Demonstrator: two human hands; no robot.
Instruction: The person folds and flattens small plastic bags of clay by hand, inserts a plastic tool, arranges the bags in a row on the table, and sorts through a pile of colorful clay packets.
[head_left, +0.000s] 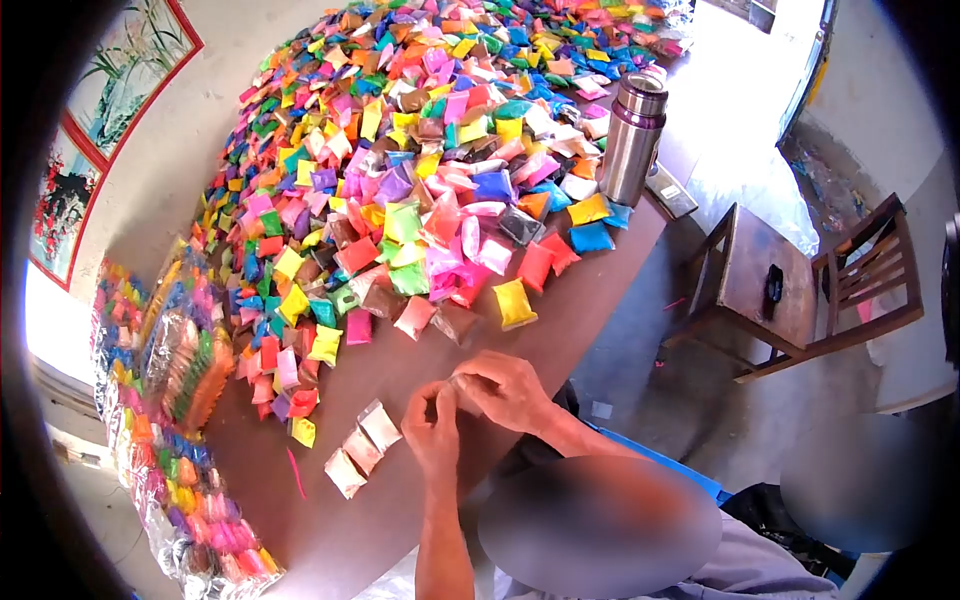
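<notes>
My left hand (431, 428) and my right hand (502, 390) meet over the front of the brown table (480, 340). Thumb and fingers are pinched together on both. Whatever lies between the fingertips is too small and hidden to make out. Just left of my left hand, three pale packets lie in a slanting row: a whitish packet (379, 426), a pinkish packet (362, 450) and a cream packet (345, 474). Beyond my right hand are a yellow packet (514, 304) and a brown packet (455, 323) at the near edge of a large heap of colourful packets (400, 190).
A steel flask (634, 140) stands at the heap's right side. Bundles of packets in clear wrap (190, 480) line the table's left edge. A pink strip (296, 473) lies on the tabletop. To the right is a wooden chair (765, 280) with a dark object on its seat.
</notes>
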